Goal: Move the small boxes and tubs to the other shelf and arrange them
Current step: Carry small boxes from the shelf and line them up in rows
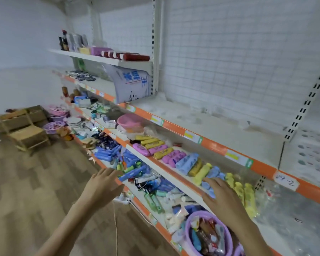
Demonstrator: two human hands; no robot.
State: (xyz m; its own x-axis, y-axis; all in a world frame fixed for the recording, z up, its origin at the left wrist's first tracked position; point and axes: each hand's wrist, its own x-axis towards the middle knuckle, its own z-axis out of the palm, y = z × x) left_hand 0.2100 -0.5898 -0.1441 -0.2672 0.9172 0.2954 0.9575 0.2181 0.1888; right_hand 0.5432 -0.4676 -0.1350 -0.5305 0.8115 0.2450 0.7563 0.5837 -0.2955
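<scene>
The left hand (pixel 102 183) hovers flat and empty, fingers straight, before the lower shelf (pixel 137 201), while the right hand (pixel 220 196), fingers extended, appears to rest on blue packs (pixel 208 187) on the middle shelf (pixel 175 177).

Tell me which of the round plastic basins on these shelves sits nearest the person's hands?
The purple basin full of packets, on the lower shelf just below the right hand. The pink basin and the other purple ones sit much farther along, to the left.
</scene>
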